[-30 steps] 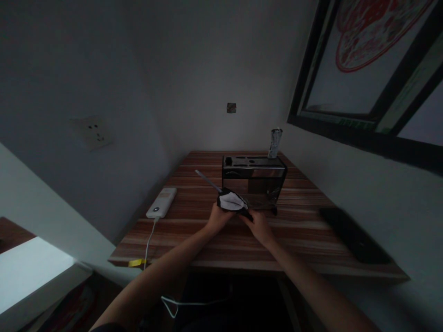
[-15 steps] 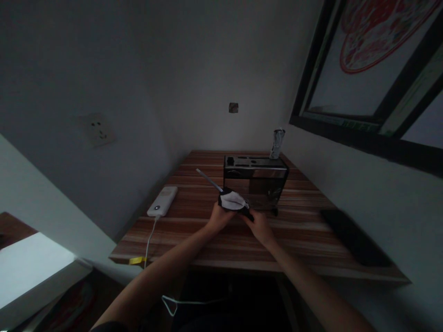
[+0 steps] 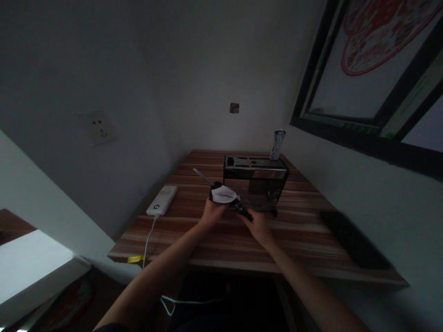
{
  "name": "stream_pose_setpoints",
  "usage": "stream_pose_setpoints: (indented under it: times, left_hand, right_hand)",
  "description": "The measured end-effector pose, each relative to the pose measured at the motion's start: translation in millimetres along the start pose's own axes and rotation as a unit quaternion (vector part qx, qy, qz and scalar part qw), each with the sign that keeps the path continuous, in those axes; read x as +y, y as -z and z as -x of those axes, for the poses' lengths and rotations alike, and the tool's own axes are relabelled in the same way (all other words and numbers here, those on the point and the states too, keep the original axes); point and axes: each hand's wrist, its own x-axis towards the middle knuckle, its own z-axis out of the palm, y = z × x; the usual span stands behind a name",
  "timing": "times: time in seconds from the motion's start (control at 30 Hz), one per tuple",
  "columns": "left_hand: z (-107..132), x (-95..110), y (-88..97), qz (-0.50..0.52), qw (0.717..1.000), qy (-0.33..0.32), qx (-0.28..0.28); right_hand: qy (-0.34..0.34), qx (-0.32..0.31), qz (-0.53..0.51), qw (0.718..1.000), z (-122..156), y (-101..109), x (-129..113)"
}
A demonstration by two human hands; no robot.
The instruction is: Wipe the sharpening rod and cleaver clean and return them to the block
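Observation:
My left hand is closed round a black-and-white cloth that is wrapped over a thin metal blade. The blade's tip sticks out up and to the left of the cloth. My right hand is closed on the dark handle at the blade's other end. Both hands hover over the striped wooden desk, just in front of a shiny metal slotted holder.
A white power bank lies at the desk's left with a white cable running off the front edge. A dark flat object lies at the right. A silver tube stands behind the holder. Walls close in on three sides; a wall socket is on the left.
My left hand has slid the cloth left along the blade, away from my right hand, baring more of the handle end. The right hand has stayed nearly still.

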Motion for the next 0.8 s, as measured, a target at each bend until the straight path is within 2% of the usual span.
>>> stream_pose_setpoints:
  times: [0.1,0.23,0.43,0.6,0.8]
  left_hand:
    - [-6,6,3.6,0.0,1.0,-0.022,0.015]
    - [-15,10,11.9,0.004,0.996,-0.048,0.076]
    - [-24,3,26.2,0.046,0.982,-0.048,0.178]
    - [-31,0,38.1,0.043,0.974,-0.054,0.215]
    - [-40,-10,57.9,0.05,0.954,-0.066,0.287]
  right_hand:
    - [-0.002,0.005,0.004,1.0,0,-1,2]
    - [0.003,0.004,-0.005,1.0,1,0,0]
    - [0.017,0.005,0.001,1.0,1,3,-4]
    - [0.019,-0.004,0.023,1.0,1,3,-3]
    - [0.006,-0.02,0.039,0.999,2,2,-1]
